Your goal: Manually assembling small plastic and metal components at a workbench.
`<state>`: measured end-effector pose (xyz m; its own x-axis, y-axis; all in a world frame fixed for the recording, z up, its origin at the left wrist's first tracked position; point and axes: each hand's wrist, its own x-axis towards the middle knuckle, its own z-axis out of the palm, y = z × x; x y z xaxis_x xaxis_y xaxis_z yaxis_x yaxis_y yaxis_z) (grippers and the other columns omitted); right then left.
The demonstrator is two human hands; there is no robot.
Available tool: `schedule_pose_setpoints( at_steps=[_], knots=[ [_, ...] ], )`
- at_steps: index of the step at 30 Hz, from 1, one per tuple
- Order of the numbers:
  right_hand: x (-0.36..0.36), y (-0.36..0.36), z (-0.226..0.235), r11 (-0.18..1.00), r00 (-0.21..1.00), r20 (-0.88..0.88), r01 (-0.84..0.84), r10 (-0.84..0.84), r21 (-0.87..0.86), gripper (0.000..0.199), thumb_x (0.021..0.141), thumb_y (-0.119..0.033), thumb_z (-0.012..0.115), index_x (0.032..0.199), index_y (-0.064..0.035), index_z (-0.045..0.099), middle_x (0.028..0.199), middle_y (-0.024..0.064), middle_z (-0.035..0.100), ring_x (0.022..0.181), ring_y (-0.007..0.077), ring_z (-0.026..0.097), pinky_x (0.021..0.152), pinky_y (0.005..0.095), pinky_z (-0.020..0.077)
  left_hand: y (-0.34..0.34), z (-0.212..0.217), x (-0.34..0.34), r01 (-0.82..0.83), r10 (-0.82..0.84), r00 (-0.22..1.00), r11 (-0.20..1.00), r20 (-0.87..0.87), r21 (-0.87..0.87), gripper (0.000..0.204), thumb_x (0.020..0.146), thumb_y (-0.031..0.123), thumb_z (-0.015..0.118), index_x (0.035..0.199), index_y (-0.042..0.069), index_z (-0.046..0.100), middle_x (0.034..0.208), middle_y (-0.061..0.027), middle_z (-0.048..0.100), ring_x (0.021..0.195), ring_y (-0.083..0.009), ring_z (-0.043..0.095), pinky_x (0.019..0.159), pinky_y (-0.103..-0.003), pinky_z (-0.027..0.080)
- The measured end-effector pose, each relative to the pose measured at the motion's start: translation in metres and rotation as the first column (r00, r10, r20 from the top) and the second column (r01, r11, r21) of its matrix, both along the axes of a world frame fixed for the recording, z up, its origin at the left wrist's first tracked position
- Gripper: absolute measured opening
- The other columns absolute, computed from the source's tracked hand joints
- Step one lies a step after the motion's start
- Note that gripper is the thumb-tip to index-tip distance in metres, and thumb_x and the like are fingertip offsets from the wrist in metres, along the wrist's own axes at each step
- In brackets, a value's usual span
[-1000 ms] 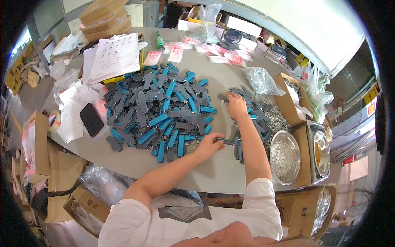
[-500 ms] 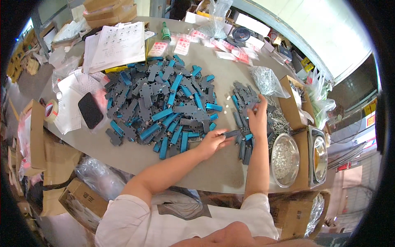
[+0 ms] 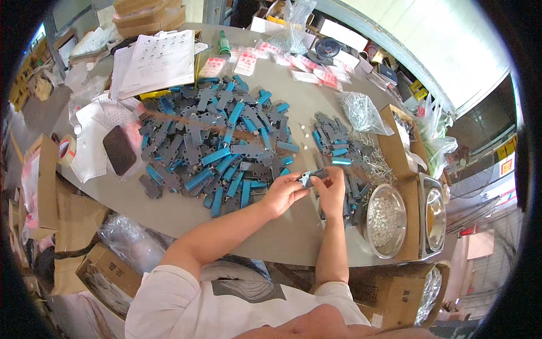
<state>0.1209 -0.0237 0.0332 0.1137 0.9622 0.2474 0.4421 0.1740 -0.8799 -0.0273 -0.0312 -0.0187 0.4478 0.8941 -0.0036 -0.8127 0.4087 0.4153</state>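
Just in front of me, both hands meet on a small dark-grey plastic fitting (image 3: 312,177) with a flat plate end. My left hand (image 3: 282,195) pinches its left end. The fingers and thumb of my right hand (image 3: 332,191) close on its other end, covering part of it. Left of my hands spreads a large pile of grey and blue fittings (image 3: 220,150). A smaller heap of the same fittings (image 3: 330,133) lies beyond and right of my right hand, alongside loose screws (image 3: 370,164). A few tiny white pieces (image 3: 306,135) dot the tabletop between the heaps.
At the right edge stand a metal bowl (image 3: 402,206) of white pieces and a cardboard box (image 3: 395,144). A clear bag of screws (image 3: 364,113) lies behind. Papers (image 3: 158,62), a dark phone (image 3: 119,150) and a tape roll (image 3: 66,150) sit left; a green bottle (image 3: 224,44) stands far back.
My right hand has come back from the smaller heap toward me and joined my left hand on the fitting. My left hand stays nearly in place, its fitting now turned.
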Motion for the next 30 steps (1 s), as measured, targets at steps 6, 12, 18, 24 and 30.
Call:
schedule_pose_setpoints(
  at_steps=[6, 12, 18, 24, 30],
  knots=[
    [0.004, -0.004, 0.012, 0.999, 0.996, 0.088, -0.021, 0.023, -0.025, 0.031, 0.075, -0.009, 0.073, 0.097, -0.0014, 0.053, 0.065, -0.0009, 0.048, 0.059, 0.0075, 0.043, 0.052, 0.0237, 0.0368, -0.005, 0.006, 0.001, -0.086, 0.098, 0.957, 0.995, -0.271, 0.057, 0.036, 0.093, 0.009, 0.052, 0.126, -0.005, 0.047, 0.116, -0.0095, 0.056, 0.106, -0.0177, 0.057, 0.094, -0.036, 0.048],
    [0.036, -0.002, 0.01, 0.931, 0.961, -0.13, -0.271, 0.245, -0.244, 0.03, 0.094, -0.025, 0.052, 0.079, 0.0004, 0.058, 0.065, -0.0021, 0.048, 0.062, 0.0071, 0.04, 0.056, 0.0246, 0.0338, -0.007, 0.01, -0.001, -0.013, 0.05, 0.959, 0.991, -0.278, 0.133, 0.034, 0.095, 0.011, 0.05, 0.125, -0.005, 0.048, 0.116, -0.0096, 0.057, 0.106, -0.0191, 0.057, 0.093, -0.038, 0.049],
    [0.029, 0.0, 0.01, 0.942, 0.933, -0.22, -0.314, 0.284, -0.116, 0.029, 0.094, -0.025, 0.053, 0.078, -0.0008, 0.057, 0.065, -0.0029, 0.049, 0.061, 0.0066, 0.041, 0.053, 0.0236, 0.0315, -0.009, 0.016, -0.005, 0.015, 0.016, 0.978, 0.989, -0.21, 0.145, 0.034, 0.095, 0.01, 0.05, 0.125, -0.006, 0.047, 0.116, -0.0098, 0.057, 0.104, -0.0189, 0.057, 0.092, -0.038, 0.05],
    [0.011, 0.059, -0.007, 0.951, 0.981, -0.116, -0.18, 0.155, -0.25, 0.023, 0.091, -0.016, 0.052, 0.102, 0.0023, 0.061, 0.09, 0.01, 0.065, 0.078, 0.0189, 0.061, 0.068, 0.0306, 0.0481, 0.015, 0.022, -0.038, -0.398, 0.81, 0.285, 0.586, -0.512, 0.706, 0.036, 0.092, 0.007, 0.051, 0.125, -0.007, 0.048, 0.127, -0.0176, 0.052, 0.114, -0.025, 0.054, 0.094, -0.034, 0.044],
    [-0.005, 0.154, -0.044, 0.914, 0.701, 0.69, -0.379, 0.179, 0.148, 0.046, 0.077, 0.003, 0.048, 0.123, 0.0007, 0.052, 0.127, 0.0232, 0.049, 0.11, 0.0408, 0.052, 0.095, 0.043, 0.0422, 0.022, 0.044, -0.069, -0.222, 0.915, -0.317, 0.184, -0.249, 0.957, 0.041, 0.084, 0.001, 0.053, 0.125, -0.005, 0.047, 0.143, -0.0262, 0.028, 0.132, -0.0472, 0.025, 0.106, -0.05, 0.026]
  ],
)
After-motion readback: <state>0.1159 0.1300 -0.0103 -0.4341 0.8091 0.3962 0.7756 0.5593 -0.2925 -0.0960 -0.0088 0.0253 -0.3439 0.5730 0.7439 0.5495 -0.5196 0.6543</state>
